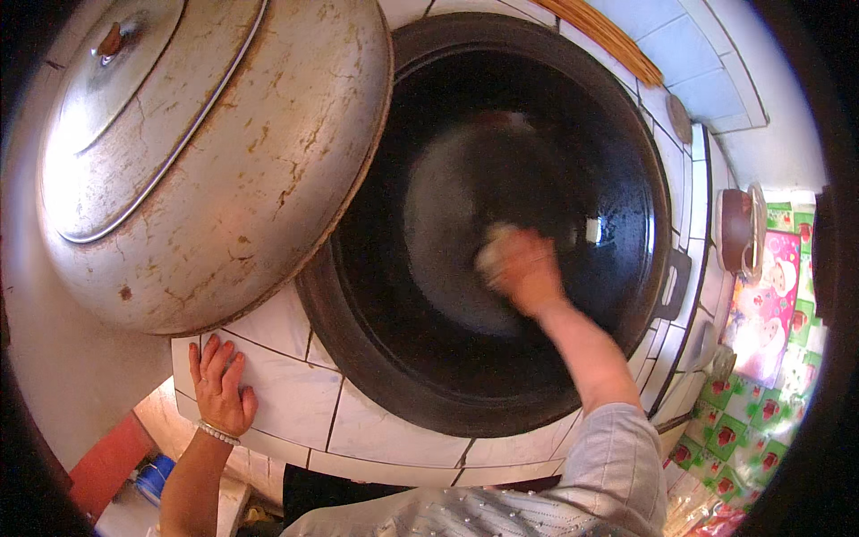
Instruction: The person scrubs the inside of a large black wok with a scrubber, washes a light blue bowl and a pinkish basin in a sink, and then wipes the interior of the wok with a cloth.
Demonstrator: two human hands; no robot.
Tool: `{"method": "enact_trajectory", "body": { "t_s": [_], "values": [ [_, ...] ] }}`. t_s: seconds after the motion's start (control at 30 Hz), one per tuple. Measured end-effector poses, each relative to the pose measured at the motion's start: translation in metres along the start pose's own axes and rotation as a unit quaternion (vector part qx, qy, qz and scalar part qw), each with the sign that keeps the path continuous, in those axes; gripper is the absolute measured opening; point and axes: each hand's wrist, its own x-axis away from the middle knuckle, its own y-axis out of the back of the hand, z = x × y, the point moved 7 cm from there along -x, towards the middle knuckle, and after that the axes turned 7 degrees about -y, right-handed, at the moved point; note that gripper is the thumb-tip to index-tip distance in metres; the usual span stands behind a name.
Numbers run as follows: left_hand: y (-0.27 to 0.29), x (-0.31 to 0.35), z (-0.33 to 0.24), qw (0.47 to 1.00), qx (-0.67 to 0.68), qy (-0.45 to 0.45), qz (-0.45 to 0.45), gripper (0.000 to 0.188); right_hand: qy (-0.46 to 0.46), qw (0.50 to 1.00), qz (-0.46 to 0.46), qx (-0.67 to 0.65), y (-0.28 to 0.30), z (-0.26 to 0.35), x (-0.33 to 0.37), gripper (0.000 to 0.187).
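A large black wok (420,358) is set into the white-tiled stove top, its inside dark and shiny. My right hand (528,268) reaches down into it, fingers closed around a pale, cloth-like wad (491,255) against the inner surface; motion blurs its details. On the tiled ledge (291,398) at the left, my left hand (222,389) lies flat with fingers apart, holding nothing. Its fingertips are near the lower rim of a big stained metal lid (233,170). That lid leans tilted beside the wok and covers part of its left rim.
A bundle of thin sticks (608,36) lies along the far rim. On the right are a brown pot (735,231), the wok's handle (676,285) and a green-and-white patterned covering (729,434). Something blue (154,477) sits low at the left.
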Motion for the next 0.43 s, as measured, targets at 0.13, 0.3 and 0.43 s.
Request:
{"method": "enact_trajectory", "body": {
  "t_s": [0.13, 0.3, 0.43],
  "values": [
    [-0.008, -0.005, 0.0, 1.0, 0.0, -0.028, 0.003, 0.045, -0.283, 0.921, -0.254, 0.081, -0.044, -0.122, -0.014, 0.033],
    [-0.01, 0.001, 0.0, 0.999, -0.013, -0.032, -0.002, 0.043, -0.119, 0.901, -0.311, -0.279, 0.003, 0.086, -0.092, 0.04],
    [-0.009, 0.007, 0.002, 0.999, -0.025, -0.031, 0.002, 0.043, 0.184, 0.882, -0.137, -0.413, 0.019, 0.124, -0.043, 0.053]
  ]
}}
